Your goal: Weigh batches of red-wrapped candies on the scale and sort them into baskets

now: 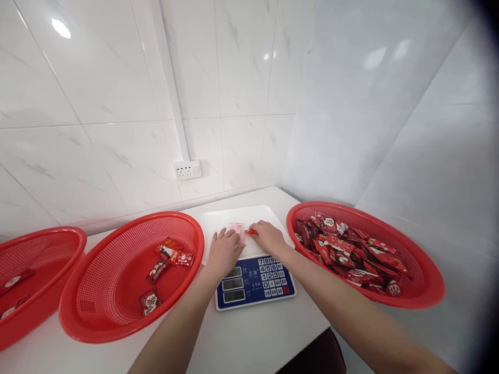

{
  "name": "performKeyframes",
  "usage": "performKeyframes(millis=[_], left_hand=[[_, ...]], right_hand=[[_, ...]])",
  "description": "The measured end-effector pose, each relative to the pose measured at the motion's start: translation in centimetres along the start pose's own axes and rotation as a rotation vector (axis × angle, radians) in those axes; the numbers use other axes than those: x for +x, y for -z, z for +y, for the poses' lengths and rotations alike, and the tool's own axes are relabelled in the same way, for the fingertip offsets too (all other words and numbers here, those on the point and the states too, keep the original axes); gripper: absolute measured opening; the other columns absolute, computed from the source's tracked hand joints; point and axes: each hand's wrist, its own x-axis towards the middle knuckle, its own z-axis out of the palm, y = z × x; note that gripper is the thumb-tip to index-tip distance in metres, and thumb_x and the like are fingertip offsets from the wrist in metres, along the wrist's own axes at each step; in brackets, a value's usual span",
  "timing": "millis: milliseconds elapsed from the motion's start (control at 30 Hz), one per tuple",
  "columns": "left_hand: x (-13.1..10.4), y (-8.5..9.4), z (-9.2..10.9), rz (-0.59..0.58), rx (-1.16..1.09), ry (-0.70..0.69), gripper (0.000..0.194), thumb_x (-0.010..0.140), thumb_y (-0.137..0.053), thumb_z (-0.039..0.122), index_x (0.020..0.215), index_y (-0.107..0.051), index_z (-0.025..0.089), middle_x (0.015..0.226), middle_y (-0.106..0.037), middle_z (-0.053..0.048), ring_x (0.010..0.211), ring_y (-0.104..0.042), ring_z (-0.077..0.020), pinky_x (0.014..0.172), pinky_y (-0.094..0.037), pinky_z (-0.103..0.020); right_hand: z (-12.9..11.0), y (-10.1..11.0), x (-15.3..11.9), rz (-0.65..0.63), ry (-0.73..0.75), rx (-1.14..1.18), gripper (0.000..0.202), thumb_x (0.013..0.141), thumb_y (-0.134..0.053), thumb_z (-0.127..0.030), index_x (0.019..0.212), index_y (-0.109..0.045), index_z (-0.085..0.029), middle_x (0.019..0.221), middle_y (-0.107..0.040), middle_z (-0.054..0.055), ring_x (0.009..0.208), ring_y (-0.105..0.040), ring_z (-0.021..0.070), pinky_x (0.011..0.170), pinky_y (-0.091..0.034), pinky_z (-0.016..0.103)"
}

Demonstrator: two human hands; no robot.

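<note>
A white-topped weighing scale (210,218) with a blue keypad panel stands in front of me. Over its pan, my left hand (225,253) has its thumb and index finger at the lower edge of a small pink-and-white wrapped packet (236,227), the other fingers spread. My right hand (270,239) comes in from the right, fingertips closed on a small red packet (250,231) that is mostly covered. The two packets are close together, and whether they touch is hard to see. The scale's displays (233,283) are partly shaded by my left hand.
A red mesh basket (429,280) heaped with red wrapped packets (343,249) stands right. Left of the scale, another red basket (97,291) holds several packets (158,268). A third red basket (47,306) sits at the far left. Behind is a tiled wall with a socket (187,170).
</note>
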Motion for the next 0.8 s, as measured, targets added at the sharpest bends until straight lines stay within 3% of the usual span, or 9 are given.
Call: performKeyframes(millis=[133,267,433,500,567,667,800], left_hand=[[0.0,0.1,-0.3,0.056,-0.024,-0.014,0.020,0.085,-0.050,0.028,0.097,-0.062,0.019,0.114,-0.062,-0.009,0.118,-0.045,-0.0311,0.099,-0.032,-0.051],[-2.0,0.4,-0.5,0.124,-0.107,-0.082,0.024,0.088,-0.042,0.029,0.102,-0.060,0.019,0.118,-0.059,-0.009,0.118,-0.047,-0.0242,0.099,-0.038,-0.042],[-6.2,1.4,-1.3,0.156,-0.270,-0.060,0.025,0.087,-0.044,0.038,0.093,-0.062,0.023,0.096,-0.069,-0.004,0.092,-0.064,-0.0190,0.079,-0.052,-0.029],[-7.3,1.8,-1.7,0.161,-0.300,-0.009,0.025,0.084,-0.047,0.042,0.090,-0.064,0.024,0.090,-0.070,-0.003,0.086,-0.066,-0.0195,0.073,-0.054,-0.028],[-7.9,2.0,-1.8,0.163,-0.325,0.040,0.028,0.082,-0.048,0.046,0.087,-0.065,0.025,0.086,-0.072,-0.002,0.082,-0.067,-0.0201,0.070,-0.054,-0.027],[-7.9,2.0,-1.4,0.153,-0.368,0.082,0.031,0.079,-0.049,0.050,0.085,-0.066,0.025,0.083,-0.072,-0.002,0.079,-0.068,-0.0201,0.066,-0.055,-0.027],[-7.4,1.7,-0.3,0.141,-0.389,0.054,0.030,0.079,-0.050,0.049,0.084,-0.067,0.025,0.082,-0.073,-0.001,0.077,-0.068,-0.0195,0.065,-0.056,-0.026]], right_hand=[[-0.6,0.1,0.3,0.003,0.009,0.015,0.026,0.088,-0.042,-0.027,0.106,-0.061,-0.024,0.105,-0.061,0.007,0.100,-0.055,0.0222,0.071,-0.040,0.028],[0.6,1.6,-1.7,0.026,0.029,0.027,0.030,0.085,-0.048,-0.024,0.113,-0.058,-0.025,0.116,-0.059,0.006,0.108,-0.051,0.0222,0.083,-0.040,0.030],[6.3,5.5,-5.3,0.088,-0.088,0.013,0.032,0.085,-0.049,-0.024,0.115,-0.058,-0.024,0.119,-0.059,0.006,0.110,-0.051,0.0221,0.088,-0.038,0.031],[9.6,6.9,-6.7,0.096,-0.207,-0.046,0.030,0.085,-0.048,-0.027,0.113,-0.059,-0.024,0.117,-0.060,0.006,0.108,-0.052,0.0232,0.084,-0.039,0.031],[12.7,7.9,-7.9,0.023,-0.369,-0.125,0.029,0.085,-0.047,-0.029,0.111,-0.060,-0.024,0.113,-0.062,0.008,0.103,-0.055,0.0258,0.078,-0.041,0.032],[16.0,8.1,-9.2,-0.053,-0.474,-0.157,0.027,0.084,-0.048,-0.030,0.102,-0.064,-0.019,0.103,-0.065,0.013,0.092,-0.060,0.0284,0.069,-0.042,0.032],[17.6,7.1,-9.7,-0.084,-0.486,-0.152,0.030,0.080,-0.053,-0.028,0.106,-0.061,-0.017,0.107,-0.063,0.014,0.092,-0.060,0.0278,0.068,-0.041,0.030]])
